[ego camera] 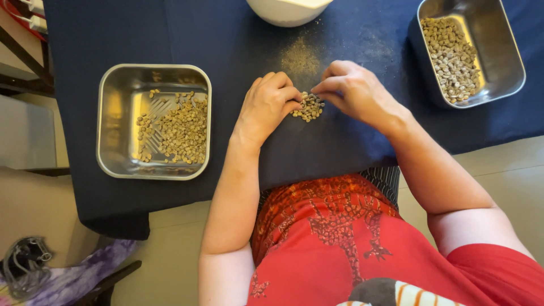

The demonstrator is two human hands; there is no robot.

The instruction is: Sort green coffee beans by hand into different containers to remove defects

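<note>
A small heap of pale green beans [309, 106] lies on the dark blue tablecloth [238, 39] right in front of me. My left hand [266, 105] rests at the heap's left edge, fingers curled, fingertips touching the beans. My right hand [354, 90] sits at the heap's right edge, thumb and forefinger pinched at the beans. Whether either hand holds a bean between its fingers is hidden.
A square steel tray [107, 119] with a thin layer of beans stands at the left. Another steel tray [498, 34] with more beans stands at the far right. A white bowl [289, 11] is at the top edge, with fine dust [300, 56] below it.
</note>
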